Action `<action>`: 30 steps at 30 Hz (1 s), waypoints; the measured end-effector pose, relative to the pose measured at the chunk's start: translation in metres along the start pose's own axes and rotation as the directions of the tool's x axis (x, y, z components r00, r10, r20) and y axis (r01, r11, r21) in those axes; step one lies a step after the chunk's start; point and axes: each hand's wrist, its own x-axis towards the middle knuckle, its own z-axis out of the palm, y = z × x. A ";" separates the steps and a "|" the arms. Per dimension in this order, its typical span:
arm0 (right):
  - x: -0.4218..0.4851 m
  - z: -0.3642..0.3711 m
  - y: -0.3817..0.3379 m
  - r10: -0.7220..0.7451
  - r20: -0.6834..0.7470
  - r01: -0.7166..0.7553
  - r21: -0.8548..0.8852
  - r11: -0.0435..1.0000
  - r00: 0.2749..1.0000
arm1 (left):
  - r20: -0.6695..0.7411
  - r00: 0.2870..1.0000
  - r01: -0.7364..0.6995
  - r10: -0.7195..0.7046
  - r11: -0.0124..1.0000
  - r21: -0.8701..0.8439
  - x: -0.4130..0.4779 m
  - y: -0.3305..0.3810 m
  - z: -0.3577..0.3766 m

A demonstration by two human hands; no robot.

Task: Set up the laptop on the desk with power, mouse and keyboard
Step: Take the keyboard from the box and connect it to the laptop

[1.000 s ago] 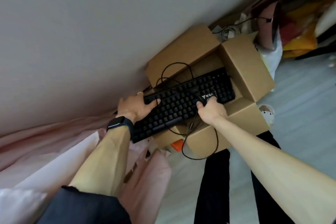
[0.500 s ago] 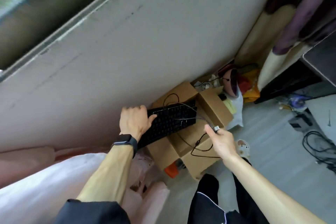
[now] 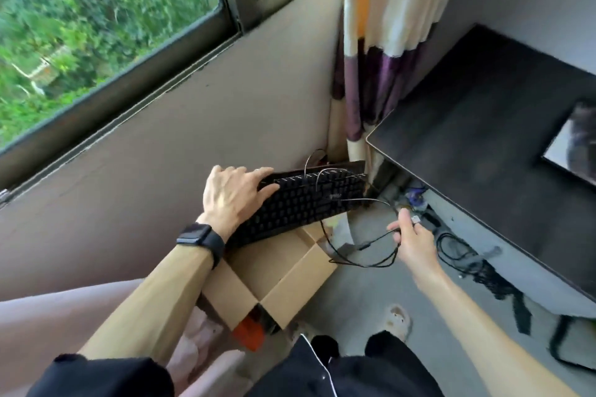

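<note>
Lifted clear of the cardboard box [image 3: 283, 271] since a moment ago, the black keyboard [image 3: 309, 203] now hangs in the air above its open flaps, tilted toward the dark desk [image 3: 477, 138]. Her left hand [image 3: 230, 195] clamps the keyboard's near end, fingers spread over the keys. Her right hand [image 3: 411, 240] pinches the keyboard's cable [image 3: 364, 255] by its USB plug [image 3: 416, 219], loops dangling below. What the box holds is hidden behind the keyboard and forearm. A laptop [image 3: 574, 145] sits on the desk's right edge.

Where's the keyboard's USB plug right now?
Head view, right of centre: the USB plug is pinched in the right hand, beside the keyboard, below the desk edge.
</note>
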 end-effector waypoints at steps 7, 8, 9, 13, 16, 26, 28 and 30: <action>0.030 -0.185 0.036 0.242 -0.342 -0.081 0.424 0.902 0.908 | 0.149 0.987 -0.010 0.064 0.941 -0.338 0.044 0.144 -0.042; 0.032 -0.210 0.047 0.286 -0.371 -0.094 0.458 0.884 0.884 | 0.161 0.982 -0.031 0.096 0.929 -0.369 0.050 0.167 -0.044; 0.031 -0.240 0.058 0.330 -0.389 -0.105 0.498 0.861 0.860 | 0.164 0.977 -0.065 0.139 0.920 -0.388 0.057 0.199 -0.047; 0.039 -0.318 0.094 0.441 -0.332 -0.128 0.661 0.740 0.834 | 0.190 0.948 -0.153 0.256 0.889 -0.432 0.085 0.302 -0.060; 0.039 -0.366 0.119 0.507 -0.280 -0.169 0.723 0.670 0.815 | 0.190 0.914 -0.256 0.359 0.872 -0.418 0.098 0.380 -0.071; 0.055 -0.427 0.180 0.636 -0.247 -0.179 0.830 0.528 0.732 | 0.285 0.792 -0.447 0.539 0.831 -0.330 0.138 0.536 -0.079; 0.061 -0.427 0.192 0.666 -0.215 -0.218 0.836 0.503 0.714 | 0.318 0.768 -0.475 0.556 0.827 -0.301 0.152 0.551 -0.076; 0.067 -0.426 0.198 0.688 -0.193 -0.247 0.838 0.486 0.699 | 0.350 0.748 -0.486 0.564 0.825 -0.289 0.169 0.562 -0.073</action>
